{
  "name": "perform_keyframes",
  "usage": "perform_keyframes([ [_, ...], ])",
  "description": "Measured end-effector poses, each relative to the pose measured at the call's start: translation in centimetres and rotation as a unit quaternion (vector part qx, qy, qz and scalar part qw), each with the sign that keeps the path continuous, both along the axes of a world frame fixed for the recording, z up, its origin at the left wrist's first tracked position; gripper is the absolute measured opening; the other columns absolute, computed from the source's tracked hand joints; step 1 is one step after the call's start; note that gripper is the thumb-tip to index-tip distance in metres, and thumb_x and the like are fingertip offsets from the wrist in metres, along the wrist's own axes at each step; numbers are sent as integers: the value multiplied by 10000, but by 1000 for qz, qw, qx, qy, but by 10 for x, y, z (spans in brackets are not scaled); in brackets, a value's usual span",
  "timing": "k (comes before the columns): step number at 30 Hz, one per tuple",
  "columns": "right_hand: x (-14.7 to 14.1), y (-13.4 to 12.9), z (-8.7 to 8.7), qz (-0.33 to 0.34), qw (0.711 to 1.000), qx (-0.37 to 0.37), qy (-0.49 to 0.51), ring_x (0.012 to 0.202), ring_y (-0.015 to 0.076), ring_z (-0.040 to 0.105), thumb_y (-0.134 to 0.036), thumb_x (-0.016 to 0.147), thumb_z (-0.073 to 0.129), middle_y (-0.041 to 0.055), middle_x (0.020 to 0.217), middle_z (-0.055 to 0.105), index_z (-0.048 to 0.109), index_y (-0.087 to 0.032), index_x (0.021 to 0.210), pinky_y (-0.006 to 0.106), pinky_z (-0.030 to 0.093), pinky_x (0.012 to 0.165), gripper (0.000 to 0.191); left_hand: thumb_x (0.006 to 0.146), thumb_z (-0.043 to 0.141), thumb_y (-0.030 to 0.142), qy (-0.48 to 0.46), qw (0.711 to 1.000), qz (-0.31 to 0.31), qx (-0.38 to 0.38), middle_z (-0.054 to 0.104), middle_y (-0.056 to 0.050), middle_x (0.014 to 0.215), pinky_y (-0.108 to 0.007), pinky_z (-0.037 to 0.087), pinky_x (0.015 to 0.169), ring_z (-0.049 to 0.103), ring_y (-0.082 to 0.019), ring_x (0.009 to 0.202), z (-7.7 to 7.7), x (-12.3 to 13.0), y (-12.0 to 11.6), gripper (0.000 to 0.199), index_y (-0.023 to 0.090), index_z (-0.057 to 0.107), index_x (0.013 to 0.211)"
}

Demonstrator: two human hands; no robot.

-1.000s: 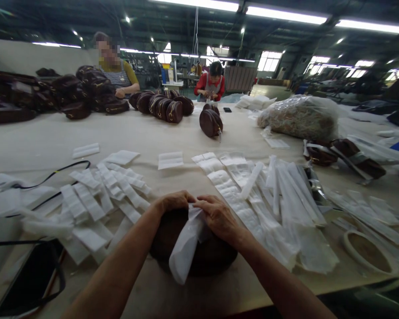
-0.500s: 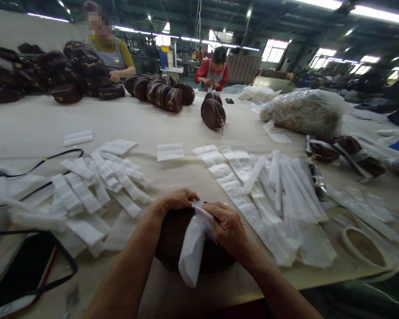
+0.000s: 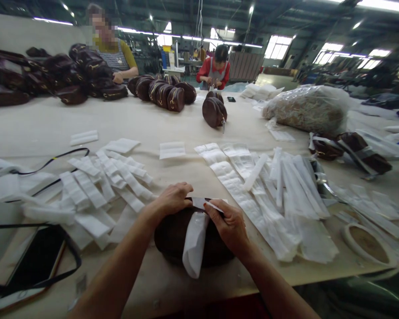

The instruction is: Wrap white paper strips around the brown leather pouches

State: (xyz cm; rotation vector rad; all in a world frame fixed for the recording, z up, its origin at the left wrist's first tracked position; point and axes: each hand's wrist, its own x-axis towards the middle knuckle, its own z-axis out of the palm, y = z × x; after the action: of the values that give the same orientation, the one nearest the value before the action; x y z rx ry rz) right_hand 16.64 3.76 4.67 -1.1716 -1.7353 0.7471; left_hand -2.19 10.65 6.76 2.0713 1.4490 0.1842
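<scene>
A dark brown round bag (image 3: 171, 239) rests on the table close in front of me. My left hand (image 3: 174, 198) is closed on the bag's far upper edge, its fingertips at the end of a flat white strip (image 3: 199, 203) that lies along that edge. With thumb and fingers, my right hand (image 3: 228, 223) pinches this strip at its other end. A rolled white foam wrap (image 3: 194, 248) hangs over the bag's near face, between my hands. The fingers on the bag's far side are partly hidden.
White foam pieces (image 3: 89, 188) lie at left, near a phone (image 3: 36, 254) and a black strap (image 3: 75, 259). Long white strips (image 3: 262, 208) and a tape roll (image 3: 369, 243) are at right. Brown bags (image 3: 176, 98) stand farther back, where two people work.
My right hand has shifted slightly right and turned, exposing the flat strip along the bag's edge. The foam wrap's upper end is now out of my fingers. My left hand has shifted slightly left.
</scene>
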Motion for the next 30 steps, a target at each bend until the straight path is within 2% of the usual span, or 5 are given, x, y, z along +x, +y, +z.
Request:
perform_keyframes([
  [8,1,-1,1,14,1000,-15,20,697,121,573,-299,895,522,-2,754,644,651,-184,845,205,430,676,180,738,476,90,-161,964,-101,188,596,-86,1159,-296,500,890,579,-197,1082,24,-18,-113,414,221,513,1130],
  [13,1,-1,-3,13,1000,0,10,694,124,587,-278,879,530,8,774,664,662,-184,853,207,445,678,164,728,597,231,-140,957,0,254,525,-160,1300,-426,499,948,521,-306,1195,5,8,-147,601,191,408,1297],
  [19,1,-1,0,11,1000,2,14,671,123,577,-286,873,520,10,760,666,669,-181,836,208,453,676,186,840,440,144,-184,910,157,336,626,-92,1106,-361,545,884,616,-219,1033,-18,32,-147,279,216,538,1090],
  [24,2,-2,1,20,1000,3,6,648,116,567,-260,871,509,6,737,655,666,-182,821,197,437,638,182,758,404,20,-145,907,27,393,628,-101,1117,-369,529,932,563,-227,1133,-22,26,-151,391,194,583,1059],
  [30,3,-1,-3,24,1000,10,-12,710,134,603,-200,840,503,16,781,672,669,-186,848,213,446,662,167,855,501,244,-83,925,-158,335,558,-183,1283,-418,485,987,456,-289,1263,-23,-3,-146,502,109,443,1336],
])
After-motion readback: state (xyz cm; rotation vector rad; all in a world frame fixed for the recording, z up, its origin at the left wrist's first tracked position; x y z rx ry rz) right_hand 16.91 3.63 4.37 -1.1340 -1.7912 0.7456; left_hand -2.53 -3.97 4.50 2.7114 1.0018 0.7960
